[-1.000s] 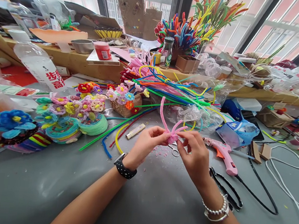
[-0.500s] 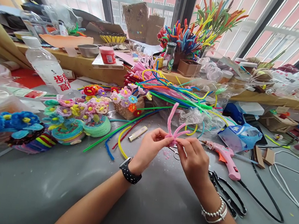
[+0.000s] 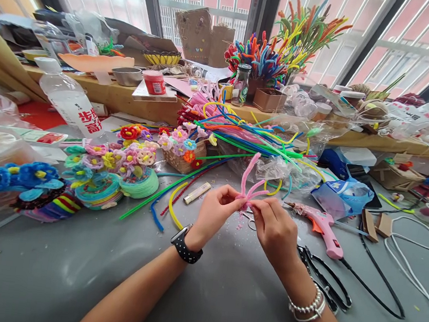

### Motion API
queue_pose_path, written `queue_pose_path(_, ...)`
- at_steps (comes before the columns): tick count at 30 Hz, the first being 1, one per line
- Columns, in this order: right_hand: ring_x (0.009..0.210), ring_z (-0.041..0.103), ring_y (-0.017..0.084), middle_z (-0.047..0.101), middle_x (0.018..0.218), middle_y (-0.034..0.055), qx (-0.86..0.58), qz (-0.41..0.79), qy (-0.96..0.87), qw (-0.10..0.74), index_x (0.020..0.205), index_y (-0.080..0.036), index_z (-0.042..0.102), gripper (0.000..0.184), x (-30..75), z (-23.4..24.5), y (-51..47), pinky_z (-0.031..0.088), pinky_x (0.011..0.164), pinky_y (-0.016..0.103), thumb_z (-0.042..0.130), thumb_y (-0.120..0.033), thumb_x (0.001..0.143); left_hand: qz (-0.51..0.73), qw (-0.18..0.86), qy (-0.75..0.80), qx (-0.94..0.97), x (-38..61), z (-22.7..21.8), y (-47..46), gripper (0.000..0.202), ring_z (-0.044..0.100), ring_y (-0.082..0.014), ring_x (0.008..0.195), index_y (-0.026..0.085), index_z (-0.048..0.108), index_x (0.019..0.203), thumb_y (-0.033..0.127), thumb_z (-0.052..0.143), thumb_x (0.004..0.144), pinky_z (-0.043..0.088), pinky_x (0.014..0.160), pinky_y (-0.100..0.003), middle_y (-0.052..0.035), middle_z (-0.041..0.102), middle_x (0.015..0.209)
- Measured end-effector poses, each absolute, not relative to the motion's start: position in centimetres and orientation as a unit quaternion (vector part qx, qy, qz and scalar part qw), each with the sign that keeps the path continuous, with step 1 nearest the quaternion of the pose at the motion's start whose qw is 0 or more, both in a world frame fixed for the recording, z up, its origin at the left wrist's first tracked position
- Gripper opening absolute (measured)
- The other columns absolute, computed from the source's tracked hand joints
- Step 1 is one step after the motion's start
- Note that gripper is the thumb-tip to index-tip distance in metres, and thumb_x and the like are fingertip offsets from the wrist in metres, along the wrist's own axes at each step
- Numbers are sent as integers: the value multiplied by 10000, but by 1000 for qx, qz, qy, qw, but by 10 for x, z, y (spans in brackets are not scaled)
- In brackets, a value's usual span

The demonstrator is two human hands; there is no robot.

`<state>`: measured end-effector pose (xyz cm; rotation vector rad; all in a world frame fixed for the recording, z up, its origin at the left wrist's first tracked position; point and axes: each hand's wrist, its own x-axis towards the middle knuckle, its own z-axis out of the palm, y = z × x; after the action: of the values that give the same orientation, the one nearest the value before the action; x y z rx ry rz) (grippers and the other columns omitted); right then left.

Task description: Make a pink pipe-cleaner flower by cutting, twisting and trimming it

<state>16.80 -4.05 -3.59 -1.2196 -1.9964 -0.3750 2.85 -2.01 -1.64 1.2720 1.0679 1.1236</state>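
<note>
Pink pipe cleaners (image 3: 250, 178), bunched at their lower end with several strands fanning upward, are pinched between both hands above the grey table. My left hand (image 3: 217, 210), with a dark dotted watch band at the wrist, grips the bunch from the left between thumb and forefinger. From the right, my right hand (image 3: 276, 232) pinches the same bunch with its fingertips; a beaded bracelet circles that wrist. The exact join is hidden by the fingertips. Under the hands lie a pair of scissors (image 3: 252, 225), mostly covered, and bits of pink fluff.
A pink glue gun (image 3: 325, 229) and black-handled pliers (image 3: 330, 283) lie to the right. Loose pipe cleaners (image 3: 238, 122) are heaped beyond the hands. Pipe-cleaner flower pots (image 3: 140, 181) stand left, near a clear bottle (image 3: 69, 98). A lighter-like white stick (image 3: 197, 193) lies beside my left hand.
The pink strands have shifted slightly within the fingers, the tall one tilting a little to the right. Both hands keep their pinch in nearly the same place.
</note>
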Motion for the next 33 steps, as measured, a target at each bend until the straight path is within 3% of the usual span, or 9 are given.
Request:
queue_pose_path(5, 595, 485, 149, 541, 707, 50, -507, -56, -763, 398, 795, -158, 557, 144, 163, -39, -40, 360, 552, 258, 422, -189, 836, 481, 440, 466, 598, 29, -23, -20, 139, 561, -138, 626, 157, 575, 670, 293, 587, 693, 427, 598, -242, -21, 607, 651)
queue_pose_path(9, 536, 414, 125, 483, 641, 11, -552, 209, -655, 472, 718, -164, 539, 138, 157, -38, -39, 326, 517, 259, 470, -260, 789, 486, 327, 457, 670, 28, -24, -21, 110, 549, -142, 666, 180, 611, 670, 256, 552, 723, 420, 650, -249, -25, 606, 688)
queue_pose_path(13, 419, 274, 77, 316, 458, -70, -470, 572, -449, 501, 546, -184, 433, 226, 158, -31, -37, 235, 438, 233, 515, -300, 722, 475, 407, 430, 652, 27, -21, -21, 113, 548, -138, 632, 177, 608, 655, 273, 579, 708, 424, 626, -243, -21, 612, 662)
queue_pose_path(15, 403, 243, 58, 292, 455, -80, -411, 666, -380, 493, 509, -180, 403, 258, 162, -27, -36, 216, 431, 225, 549, -289, 691, 478, 481, 422, 601, 27, -20, -20, 136, 549, -131, 620, 165, 585, 647, 292, 602, 693, 424, 601, -234, -15, 607, 649)
queue_pose_path(21, 451, 306, 54, 394, 549, -57, -411, 668, -359, 505, 631, -163, 554, 215, 171, -24, -32, 233, 436, 210, 604, -365, 685, 501, 581, 407, 495, 29, -19, -19, 193, 560, -125, 646, 144, 558, 652, 318, 641, 655, 426, 637, -244, -5, 610, 654)
queue_pose_path(33, 444, 237, 48, 351, 483, -80, -434, 628, -387, 518, 641, -155, 577, 211, 166, -31, -32, 167, 430, 215, 680, -339, 627, 486, 670, 389, 405, 30, -18, -20, 178, 548, -96, 613, 130, 573, 635, 271, 679, 616, 439, 638, -231, 6, 593, 622)
